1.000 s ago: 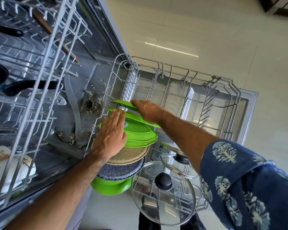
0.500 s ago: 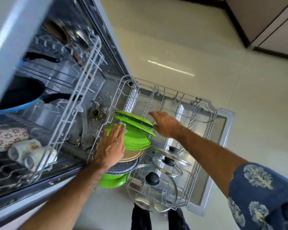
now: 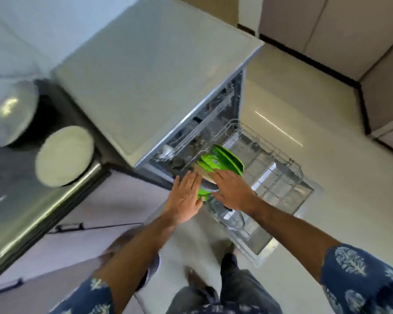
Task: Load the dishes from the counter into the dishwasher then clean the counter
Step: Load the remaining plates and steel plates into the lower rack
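Loading step under way, judged from the layout: the lower rack (image 3: 279,177) is pulled out onto the open dishwasher (image 3: 204,123) door and already carries ware. Left hand (image 3: 186,198) is empty, fingers straight and together, palm down, fingertips reaching toward the near end of the stacked row. Right hand (image 3: 233,191) is also empty, fingers extended and slightly spread, hovering above the near plates; contact with them cannot be confirmed because of motion blur. Neither hand grips anything. Just beyond both sets of fingertips stand the green plates (image 3: 225,160), upright on edge in the rack, with a tan plate (image 3: 203,172) and a dark speckled one (image 3: 208,185) packed against them on the near side. Under the right wrist lie glass lids (image 3: 230,217), leaning in the rack tines. Well off to the left of the left hand, up on the counter (image 3: 145,71) level, a pale round plate (image 3: 64,157) and a metal bowl (image 3: 13,114) sit by the dark cooktop (image 3: 43,196); these look like the remaining pieces to load. Judgement: the rack placement looks complete, and the next move calls for drawing both hands clear of the tines, then turning left to pick up the plate. Counter wiping not yet begun.
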Available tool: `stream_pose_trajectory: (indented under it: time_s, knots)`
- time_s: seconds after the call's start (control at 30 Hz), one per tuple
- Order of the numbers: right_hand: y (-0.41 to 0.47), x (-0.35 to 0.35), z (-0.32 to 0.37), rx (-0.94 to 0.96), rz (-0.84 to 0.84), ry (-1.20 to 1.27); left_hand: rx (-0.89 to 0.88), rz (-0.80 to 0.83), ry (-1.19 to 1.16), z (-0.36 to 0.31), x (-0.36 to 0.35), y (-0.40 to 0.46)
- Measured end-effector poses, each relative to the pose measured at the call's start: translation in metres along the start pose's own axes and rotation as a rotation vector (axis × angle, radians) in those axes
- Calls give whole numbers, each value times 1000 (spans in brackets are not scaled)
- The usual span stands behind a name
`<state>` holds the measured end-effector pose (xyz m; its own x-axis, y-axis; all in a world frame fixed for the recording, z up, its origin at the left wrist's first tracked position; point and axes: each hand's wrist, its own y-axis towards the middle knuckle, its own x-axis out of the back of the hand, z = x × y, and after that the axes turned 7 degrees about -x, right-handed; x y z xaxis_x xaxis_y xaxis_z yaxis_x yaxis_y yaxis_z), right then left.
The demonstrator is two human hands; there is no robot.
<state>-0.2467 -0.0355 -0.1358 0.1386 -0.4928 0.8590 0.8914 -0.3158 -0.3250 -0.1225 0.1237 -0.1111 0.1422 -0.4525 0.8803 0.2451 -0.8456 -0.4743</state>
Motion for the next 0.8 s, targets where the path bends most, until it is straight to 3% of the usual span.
stream_pose_trajectory:
  time_s: [0.13,0.23,0.37,0.6,0.8]
  knots:
    - [-5,15,82,200,-21,-107,103,-90,-51,29,1,-98]
    - [-6,29,168,401,-60,-172,298,-222,-141,61,-18,-190]
    - [0,31,254,523,-85,-217,526,-332,-235,88,-43,-291]
    - [-26,14,446,741,-76,-282,913,-371,-275,138,-103,-498]
    - [-44,-28,569,921,-31,-315,1171,-455,-397,155,-151,-610]
